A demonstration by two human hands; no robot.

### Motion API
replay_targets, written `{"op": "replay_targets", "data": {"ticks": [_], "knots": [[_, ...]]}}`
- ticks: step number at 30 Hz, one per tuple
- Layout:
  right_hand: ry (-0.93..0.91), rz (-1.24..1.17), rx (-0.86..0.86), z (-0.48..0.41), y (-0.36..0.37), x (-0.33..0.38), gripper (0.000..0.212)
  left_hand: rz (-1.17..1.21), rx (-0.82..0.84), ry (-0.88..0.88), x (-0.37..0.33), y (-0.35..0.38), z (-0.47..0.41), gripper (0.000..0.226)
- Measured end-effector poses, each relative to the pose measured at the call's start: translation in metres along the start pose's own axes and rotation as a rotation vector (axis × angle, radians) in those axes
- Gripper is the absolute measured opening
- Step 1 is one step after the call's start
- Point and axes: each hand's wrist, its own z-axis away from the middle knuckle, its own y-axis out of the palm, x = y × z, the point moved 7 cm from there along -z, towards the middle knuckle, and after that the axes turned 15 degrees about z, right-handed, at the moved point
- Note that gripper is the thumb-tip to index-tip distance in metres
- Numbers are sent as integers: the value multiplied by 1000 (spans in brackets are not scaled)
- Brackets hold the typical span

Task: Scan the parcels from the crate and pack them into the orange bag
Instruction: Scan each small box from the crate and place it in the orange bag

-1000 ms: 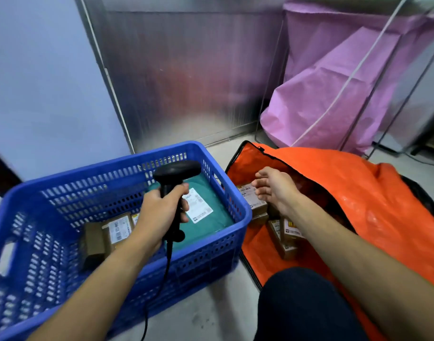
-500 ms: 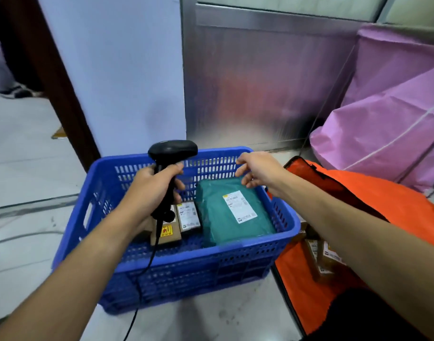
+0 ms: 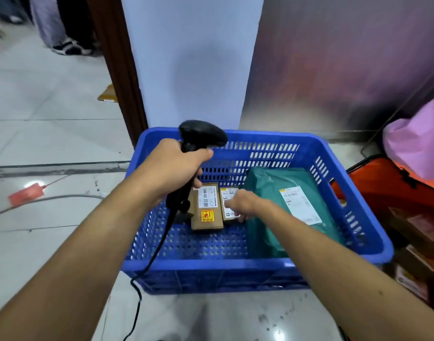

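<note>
Three parcels were seen inside a blue crate (image 3: 358,217): two small brown boxes side by side and a green mailer (image 3: 272,190) to their right. The left hand (image 3: 172,166) was wrapped tight around a black scanner (image 3: 201,134) above the crate. The right hand (image 3: 243,204) was laid on the right box (image 3: 229,193), fingers curled at its edge; a firm grip could not be confirmed. An orange bag (image 3: 383,183) was placed just right of the crate.

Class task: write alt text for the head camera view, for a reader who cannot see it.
A person's right hand reaches into a blue crate onto a small brown parcel, while the left hand holds a black barcode scanner above. A second brown parcel and a green mailer also lie inside; an orange bag sits at right.
</note>
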Motion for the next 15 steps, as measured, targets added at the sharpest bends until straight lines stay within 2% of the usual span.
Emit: {"op": "replay_targets", "data": {"ticks": [2,4,8,13,15], "knots": [[-9,301,25,-10,13,8,40,-85,-5,13,5,-8,-3,30],[-24,330,112,-25,33,11,40,-90,-17,10,9,-14,-7,25],[123,-42,139,-63,65,1,16,-46,-94,9,9,-24,-19,27],[331,-579,230,-86,106,-15,53,-19,-125,-3,7,-24,-26,26],[399,-772,233,-94,111,-16,55,-44,-119,-8,7,-21,-27,27]]}}
